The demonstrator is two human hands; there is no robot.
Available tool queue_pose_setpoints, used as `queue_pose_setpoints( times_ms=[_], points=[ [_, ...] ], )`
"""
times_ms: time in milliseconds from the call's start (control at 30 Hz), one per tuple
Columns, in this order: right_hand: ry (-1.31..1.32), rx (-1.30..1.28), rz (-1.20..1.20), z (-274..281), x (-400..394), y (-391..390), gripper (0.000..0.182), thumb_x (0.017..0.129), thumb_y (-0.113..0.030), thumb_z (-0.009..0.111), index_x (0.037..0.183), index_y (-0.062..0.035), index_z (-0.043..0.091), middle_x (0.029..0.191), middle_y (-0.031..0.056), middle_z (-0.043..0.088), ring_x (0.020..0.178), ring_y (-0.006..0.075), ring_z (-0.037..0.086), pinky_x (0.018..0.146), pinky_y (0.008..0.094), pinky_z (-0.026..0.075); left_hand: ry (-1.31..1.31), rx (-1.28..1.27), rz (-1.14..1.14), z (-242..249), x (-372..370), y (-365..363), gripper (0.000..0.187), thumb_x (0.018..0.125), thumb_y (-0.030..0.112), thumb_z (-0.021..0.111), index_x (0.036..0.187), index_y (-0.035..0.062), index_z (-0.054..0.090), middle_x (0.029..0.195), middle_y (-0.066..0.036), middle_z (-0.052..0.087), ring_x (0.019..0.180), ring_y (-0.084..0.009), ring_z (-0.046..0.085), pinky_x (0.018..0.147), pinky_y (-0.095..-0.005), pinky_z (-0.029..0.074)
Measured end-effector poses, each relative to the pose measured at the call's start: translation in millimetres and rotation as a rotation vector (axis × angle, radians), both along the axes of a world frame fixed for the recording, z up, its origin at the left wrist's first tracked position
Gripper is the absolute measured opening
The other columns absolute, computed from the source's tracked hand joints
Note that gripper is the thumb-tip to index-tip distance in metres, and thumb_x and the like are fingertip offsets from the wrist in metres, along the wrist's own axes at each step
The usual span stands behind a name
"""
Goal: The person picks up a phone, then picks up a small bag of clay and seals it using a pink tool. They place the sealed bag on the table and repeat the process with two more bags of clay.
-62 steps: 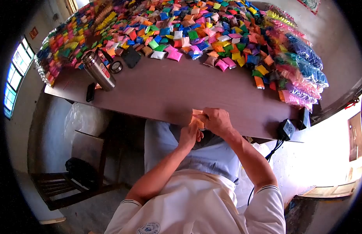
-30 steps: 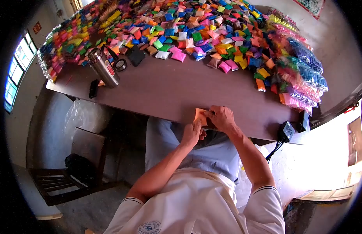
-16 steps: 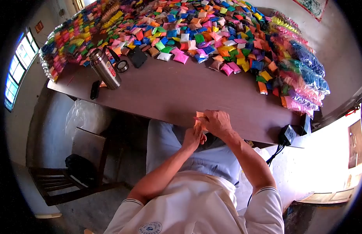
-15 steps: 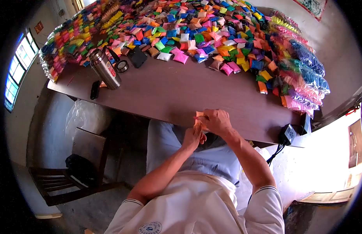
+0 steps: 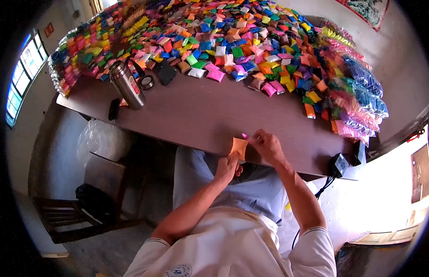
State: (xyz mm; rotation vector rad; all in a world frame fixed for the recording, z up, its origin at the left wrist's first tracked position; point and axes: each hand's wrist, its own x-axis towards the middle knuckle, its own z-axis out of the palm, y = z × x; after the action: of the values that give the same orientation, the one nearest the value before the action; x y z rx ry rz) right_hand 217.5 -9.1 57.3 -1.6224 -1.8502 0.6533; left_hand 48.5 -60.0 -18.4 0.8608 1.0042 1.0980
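Observation:
Near the front edge of the brown table, my left hand (image 5: 227, 167) pinches the lower end of an orange packet (image 5: 239, 147). To the right of the packet is my right hand (image 5: 266, 144), its fingers closed around a small pink item (image 5: 245, 136) whose tip pokes out on the left. What that pink item is cannot be made out. The right hand and the packet are slightly apart.
A large pile of colourful packets (image 5: 216, 75) covers the back of the table (image 5: 186, 106). A steel flask (image 5: 126, 85), a round lid (image 5: 147, 82) and a black object (image 5: 114, 109) stand at the left. A black device (image 5: 338, 165) sits at the right edge; a wooden chair (image 5: 80, 217) is lower left.
My right hand has moved off the orange packet to the right with the pink item. More of the packet now shows above my left hand. The view has shifted slightly.

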Motion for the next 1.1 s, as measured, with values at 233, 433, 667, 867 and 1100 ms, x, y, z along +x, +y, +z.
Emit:
queue_pose_setpoints(
  times_ms=[233,433,667,867,1100],
  points=[
    [-0.095,0.145,0.157,-2.1,-26.1,-17.8,0.028,0.083,-0.028,0.068,0.106,-0.0117,0.066,0.089,0.0149,0.068,0.079,0.0323,0.066,0.07,0.0381,0.052,-0.102,-0.023,-0.056,0.2,-14.5,-0.7,0.051,0.094,0.042,0.053,0.058,0.0065,0.046,0.054,-0.006,0.05,0.048,-0.0157,0.054,0.044,-0.0273,0.041],
    [-0.103,0.195,0.124,-6.2,-43.2,21.2,0.029,0.082,-0.027,0.067,0.107,-0.0143,0.066,0.093,0.0149,0.067,0.087,0.0331,0.064,0.076,0.0388,0.051,-0.01,-0.182,0.001,-36.2,-50.0,-11.9,0.049,0.092,0.042,0.058,0.058,0.0099,0.044,0.057,-0.006,0.052,0.051,-0.0148,0.051,0.051,-0.0271,0.04],
    [-0.076,0.135,0.02,-14.8,-105.2,104.9,0.03,0.083,-0.034,0.063,0.107,-0.0181,0.066,0.093,0.0132,0.067,0.091,0.0334,0.063,0.075,0.0409,0.05,-0.177,-0.195,-0.002,-59.0,-69.0,-27.5,0.044,0.088,0.04,0.064,0.061,0.0114,0.044,0.062,-0.004,0.053,0.055,-0.0125,0.047,0.055,-0.0272,0.037],
    [-0.002,0.073,0.024,-14.2,-159.6,149.4,0.029,0.083,-0.035,0.061,0.108,-0.021,0.066,0.096,0.0136,0.067,0.092,0.0341,0.063,0.077,0.0423,0.049,-0.174,-0.26,0.014,-66.2,-73.9,-18.6,0.032,0.088,0.031,0.063,0.069,0.008,0.052,0.066,-0.006,0.056,0.056,-0.0138,0.05,0.058,-0.0277,0.042],
    [0.055,0.218,-0.08,-19.9,-170.9,195.3,0.027,0.086,-0.03,0.057,0.108,-0.018,0.065,0.094,0.0153,0.066,0.086,0.0361,0.063,0.073,0.045,0.05,-0.267,-0.363,0.038,-95.0,-89.2,-3.1,0.029,0.09,0.026,0.061,0.074,0.0042,0.052,0.069,-0.004,0.052,0.065,-0.0152,0.053,0.069,-0.0326,0.051]
  ],
)
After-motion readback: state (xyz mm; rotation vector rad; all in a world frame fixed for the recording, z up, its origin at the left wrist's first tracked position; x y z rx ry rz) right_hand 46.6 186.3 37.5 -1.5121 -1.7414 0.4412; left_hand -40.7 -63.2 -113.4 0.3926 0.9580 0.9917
